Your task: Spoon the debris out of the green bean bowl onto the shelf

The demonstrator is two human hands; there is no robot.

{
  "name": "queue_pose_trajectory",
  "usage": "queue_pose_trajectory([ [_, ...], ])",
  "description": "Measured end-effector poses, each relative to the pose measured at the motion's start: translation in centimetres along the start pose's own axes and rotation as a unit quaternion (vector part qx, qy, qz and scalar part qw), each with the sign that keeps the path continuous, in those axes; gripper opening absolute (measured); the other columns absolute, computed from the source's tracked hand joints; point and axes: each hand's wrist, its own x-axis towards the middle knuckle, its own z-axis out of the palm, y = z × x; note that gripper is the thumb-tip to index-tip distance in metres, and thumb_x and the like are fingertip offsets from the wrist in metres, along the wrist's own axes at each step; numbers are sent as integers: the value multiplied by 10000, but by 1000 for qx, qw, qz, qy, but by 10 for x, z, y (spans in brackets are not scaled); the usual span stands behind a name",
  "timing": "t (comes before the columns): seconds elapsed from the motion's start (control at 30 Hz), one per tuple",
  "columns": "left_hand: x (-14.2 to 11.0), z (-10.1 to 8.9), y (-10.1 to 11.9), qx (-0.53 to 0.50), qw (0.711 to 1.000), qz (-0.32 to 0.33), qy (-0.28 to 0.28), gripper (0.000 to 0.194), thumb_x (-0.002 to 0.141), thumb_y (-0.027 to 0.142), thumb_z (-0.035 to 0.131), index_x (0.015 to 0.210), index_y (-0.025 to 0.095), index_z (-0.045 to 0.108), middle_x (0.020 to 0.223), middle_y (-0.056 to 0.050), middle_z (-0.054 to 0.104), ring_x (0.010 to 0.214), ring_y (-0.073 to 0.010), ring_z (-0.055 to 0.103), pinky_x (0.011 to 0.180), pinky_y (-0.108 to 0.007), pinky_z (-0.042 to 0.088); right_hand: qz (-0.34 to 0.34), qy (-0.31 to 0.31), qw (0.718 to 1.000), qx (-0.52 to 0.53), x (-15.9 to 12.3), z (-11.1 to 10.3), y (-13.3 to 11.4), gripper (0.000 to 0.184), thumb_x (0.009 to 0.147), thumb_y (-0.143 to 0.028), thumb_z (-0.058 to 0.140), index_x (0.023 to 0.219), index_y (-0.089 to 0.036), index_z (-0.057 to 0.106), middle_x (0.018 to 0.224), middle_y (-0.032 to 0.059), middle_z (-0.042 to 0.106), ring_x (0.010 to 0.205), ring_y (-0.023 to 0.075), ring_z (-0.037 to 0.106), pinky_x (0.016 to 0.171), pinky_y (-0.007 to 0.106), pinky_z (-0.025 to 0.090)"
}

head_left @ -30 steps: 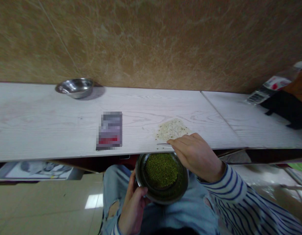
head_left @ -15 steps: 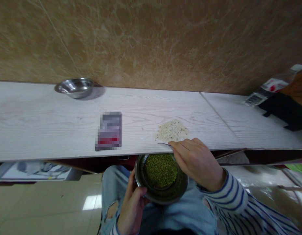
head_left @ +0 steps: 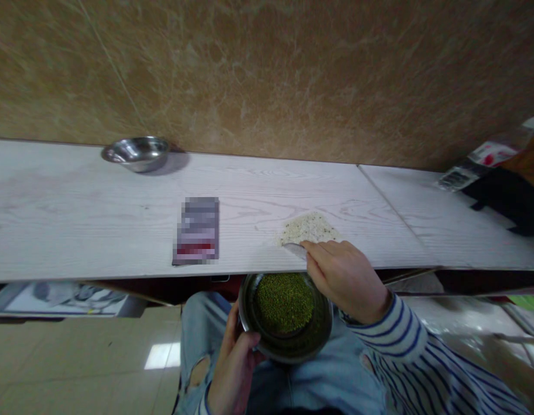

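Observation:
My left hand [head_left: 234,366] grips the near left rim of a steel bowl [head_left: 316,331], thumb over the edge. Inside lie many small green beans [head_left: 284,302] that look like mung beans. The bowl is below the table's front edge, above my lap. In my right hand [head_left: 342,276] is a thin metal piece with a curved edge [head_left: 295,249]; fingers cover much of it, so its kind is unclear. Its edge meets the near side of a spread of pale, rice-like grains [head_left: 308,227] mixed with darker specks on the white table [head_left: 249,242].
Another steel bowl [head_left: 137,154] stands at the back left by the marbled wall [head_left: 258,75]. A blurred-out flat rectangular item [head_left: 198,230] lies left of the grains. At the far right are a plastic bottle [head_left: 492,153] and a black cloth-like thing [head_left: 504,193].
My right hand has moved the metal piece slightly away from me, from just short of the grains to their near edge. The left hand still holds the bowl. The view has shifted slightly.

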Motion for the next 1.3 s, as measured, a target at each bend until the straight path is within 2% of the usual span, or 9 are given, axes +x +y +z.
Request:
queue_pose_trajectory([
  [0.13, -1, 1, 0, -6, 1000, -4, 1, 691, 650, 167, 605, 1322, 284, 493, 1229, -64, 615, 946, -239, 617, 671, -328, 522, 10, 4, 1000, -1, 0, 0, 3, 300, 899, -169, 442, 1124, -123, 635, 883, 75, 717, 783, 184, 632, 696, 332, 374],
  [0.3, -2, 1, 0, -5, 1000, -1, 1, 674, 662, 165, 609, 1316, 287, 502, 1210, -51, 621, 900, -215, 614, 662, -317, 521, -1, -1, 1000, 4, 3, -2, 1, 291, 899, -173, 449, 1122, -137, 632, 865, 62, 711, 796, 181, 622, 695, 329, 359],
  [0.57, -1, 2, 0, -7, 1000, 7, -3, 720, 659, 168, 603, 1356, 296, 476, 1297, -54, 581, 1010, -246, 595, 725, -335, 522, -21, -6, 1000, 7, 3, -5, 2, 247, 893, -181, 480, 1082, -172, 637, 855, 42, 705, 800, 185, 610, 696, 331, 332],
  [0.73, -2, 3, 1, -11, 1000, 10, 0, 731, 650, 170, 603, 1360, 299, 483, 1273, -70, 602, 1045, -272, 592, 740, -364, 527, -29, -19, 999, 23, 3, -7, -1, 256, 897, -175, 477, 1100, -182, 633, 876, 40, 704, 820, 181, 603, 714, 329, 325],
  [0.87, 1, 0, 1, -10, 1000, 11, 2, 720, 645, 166, 614, 1341, 307, 498, 1269, -45, 604, 1013, -260, 604, 745, -355, 524, -31, -24, 999, 33, 4, -6, -2, 252, 899, -173, 481, 1100, -191, 633, 881, 38, 704, 830, 183, 601, 716, 331, 322],
  [1.03, 7, -10, -1, -6, 999, -1, -35, 756, 648, 145, 613, 1365, 307, 436, 1274, -22, 599, 970, -226, 604, 702, -305, 516, -60, -35, 996, 52, 3, -5, -5, 249, 903, -173, 490, 1105, -217, 629, 908, 22, 700, 845, 188, 587, 713, 338, 315],
  [1.2, 3, -11, -2, -4, 1000, 30, -2, 742, 625, 128, 592, 1338, 297, 476, 1191, -12, 639, 912, -209, 593, 648, -274, 494, -90, -48, 990, 100, -7, -12, -10, 257, 893, -152, 519, 1116, -231, 620, 933, 3, 699, 868, 180, 582, 734, 337, 324],
  [1.3, 2, -10, -5, 7, 999, 41, -1, 775, 603, 103, 594, 1347, 286, 479, 1130, -4, 654, 843, -179, 575, 606, -241, 466, -94, -50, 986, 128, -15, -16, -8, 246, 901, -159, 517, 1112, -229, 621, 948, 4, 702, 891, 173, 592, 748, 332, 340],
])
